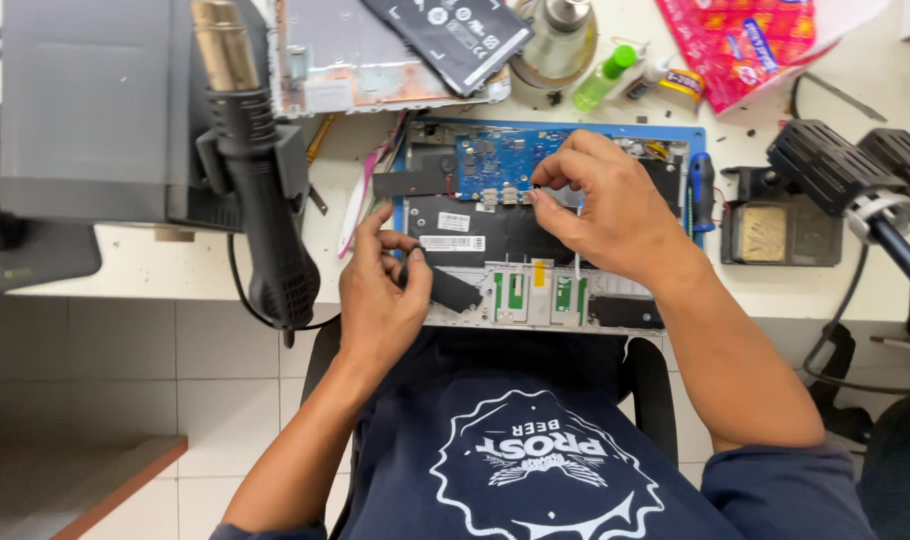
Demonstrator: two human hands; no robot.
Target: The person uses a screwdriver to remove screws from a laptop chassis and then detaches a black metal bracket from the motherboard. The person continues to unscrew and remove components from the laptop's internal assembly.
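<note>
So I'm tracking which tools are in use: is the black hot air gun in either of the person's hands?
No. The hot air gun hangs left of the opened laptop, while the left hand pinches a black strip and the right hand touches the blue board.

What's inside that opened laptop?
Inside the laptop: a blue circuit board, black sheeting and green-striped parts. The right hand and left hand cover the rest.

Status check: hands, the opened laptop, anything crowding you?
Left hand pinching a black strip. Right hand fingertips on the blue circuit board of the opened laptop. Heat gun hanging just left.
</note>
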